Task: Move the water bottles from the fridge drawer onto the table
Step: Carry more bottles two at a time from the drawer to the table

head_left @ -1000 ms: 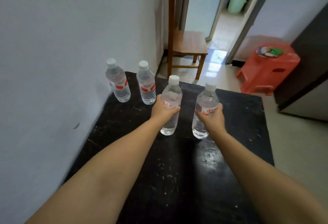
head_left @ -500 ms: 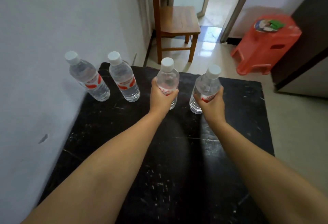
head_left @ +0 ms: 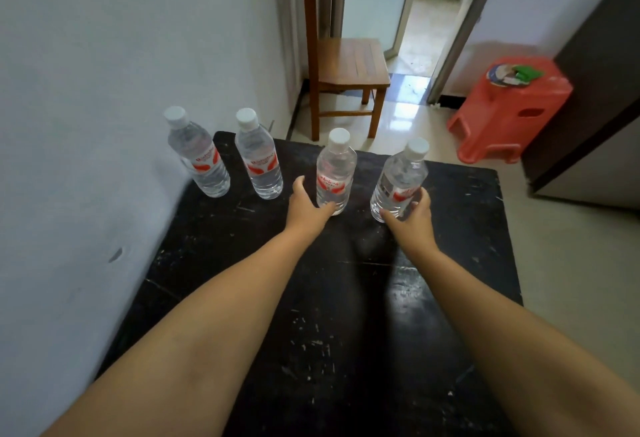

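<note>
Four clear water bottles with white caps and red labels stand in a row on the black table (head_left: pixel 363 298). Two stand by the wall: the far-left bottle (head_left: pixel 201 162) and the second bottle (head_left: pixel 260 166). My left hand (head_left: pixel 306 206) sits just left of the third bottle (head_left: pixel 335 173); its thumb is spread away from the bottle and its fingertips touch the base. My right hand (head_left: pixel 412 216) still curls round the base of the fourth bottle (head_left: pixel 400 183), thumb on the left, fingers on the right. The fridge drawer is out of view.
A white wall (head_left: pixel 104 124) borders the table's left side. Beyond the far edge stand a wooden chair (head_left: pixel 349 65) and a red plastic stool (head_left: pixel 509 107) on the tiled floor. A dark cabinet (head_left: pixel 595 90) rises at the right.
Both bottles were carried forward and set down in line with the other two. My hands slid from the labels down to the bases, and my left hand has opened off its bottle.
</note>
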A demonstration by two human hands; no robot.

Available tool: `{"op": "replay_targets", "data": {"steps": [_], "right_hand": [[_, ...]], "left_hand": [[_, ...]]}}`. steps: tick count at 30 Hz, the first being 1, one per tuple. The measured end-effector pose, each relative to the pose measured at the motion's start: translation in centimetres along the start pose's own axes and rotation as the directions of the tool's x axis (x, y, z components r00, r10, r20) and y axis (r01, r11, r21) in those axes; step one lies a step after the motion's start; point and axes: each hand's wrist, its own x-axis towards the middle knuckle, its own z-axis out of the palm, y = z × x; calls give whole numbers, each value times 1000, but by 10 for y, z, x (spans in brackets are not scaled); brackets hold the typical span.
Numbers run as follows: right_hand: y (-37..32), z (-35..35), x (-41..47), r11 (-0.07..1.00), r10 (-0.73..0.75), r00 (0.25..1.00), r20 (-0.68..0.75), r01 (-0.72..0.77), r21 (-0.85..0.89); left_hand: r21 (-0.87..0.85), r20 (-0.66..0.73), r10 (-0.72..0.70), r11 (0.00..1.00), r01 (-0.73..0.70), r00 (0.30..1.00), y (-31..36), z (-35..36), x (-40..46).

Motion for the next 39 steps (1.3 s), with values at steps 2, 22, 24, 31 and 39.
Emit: {"op": "replay_targets", "data": {"steps": [2,22,24,31,39], "right_hand": [[0,1,-16,992,47,999,1,-46,-120],[1,104,-306,238,108,665,739,705,-668],[7,114,-331,169,108,623,775,756,-632],[7,134,-383,40,110,421,900,903,-427],[38,117,-432,-157,178,134,975,982,-107]], "left_hand": [[70,-15,-12,997,13,1000,-12,-13,-16],[741,-81,-117,658,138,990,-199,-158,-286],[714,-120,-159,671,197,980,-218,-168,-312],[503,-301,-298,757,417,906,-264,-178,-392],[225,-491,-503,716,662,711,-282,-103,-474]]}}
